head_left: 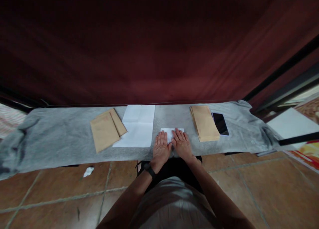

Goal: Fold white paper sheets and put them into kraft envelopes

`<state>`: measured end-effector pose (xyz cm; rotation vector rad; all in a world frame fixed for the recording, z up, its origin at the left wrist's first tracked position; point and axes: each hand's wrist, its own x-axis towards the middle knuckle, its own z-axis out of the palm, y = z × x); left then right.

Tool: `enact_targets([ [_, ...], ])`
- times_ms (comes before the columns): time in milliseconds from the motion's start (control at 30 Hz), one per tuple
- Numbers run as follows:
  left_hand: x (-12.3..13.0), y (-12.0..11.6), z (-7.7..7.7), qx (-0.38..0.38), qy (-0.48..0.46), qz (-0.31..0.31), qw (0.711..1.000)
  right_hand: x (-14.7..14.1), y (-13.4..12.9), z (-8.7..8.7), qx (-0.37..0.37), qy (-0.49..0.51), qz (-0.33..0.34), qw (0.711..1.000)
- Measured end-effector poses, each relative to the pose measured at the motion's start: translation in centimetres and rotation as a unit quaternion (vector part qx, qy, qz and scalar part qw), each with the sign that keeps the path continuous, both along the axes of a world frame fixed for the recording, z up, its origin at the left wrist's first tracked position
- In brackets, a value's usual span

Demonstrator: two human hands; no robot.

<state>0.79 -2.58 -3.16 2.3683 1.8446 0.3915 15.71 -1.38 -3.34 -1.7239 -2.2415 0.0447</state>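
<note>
A small folded piece of white paper (170, 132) lies at the middle of the cloth-covered bench, near its front edge. My left hand (160, 147) rests flat over its left part, fingers stretched out. Over its right part lies my right hand (181, 144), also flat with fingers extended. The two thumbs nearly meet, and much of the paper is hidden under the hands. Left of them is a stack of larger white sheets (138, 132) with a crease across. To the right sits a pile of brown envelopes (204, 122).
More brown envelopes (104, 131) lie overlapping at the left, touching the white sheets. A phone (220, 124) lies beside the right pile. Grey cloth (62, 136) covers the narrow bench. A dark red curtain (159, 56) hangs behind it. White scrap (88, 171) is on the tiled floor.
</note>
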Motion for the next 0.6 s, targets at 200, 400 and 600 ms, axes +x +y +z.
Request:
enact_targets([
  [200, 1.1, 0.7, 0.4, 0.002, -0.002, -0.009, 1.0, 1.3, -0.2, -0.5, 0.01, -0.027, -0.003, 1.0],
  [400, 1.5, 2.1, 0.3, -0.006, -0.006, -0.025, 1.0, 1.5, 0.1, -0.6, 0.012, -0.033, 0.006, 0.999],
  [600, 1.4, 1.6, -0.2, 0.011, -0.009, -0.015, 1.0, 1.9, 0.4, -0.7, 0.016, -0.005, 0.0, 1.0],
])
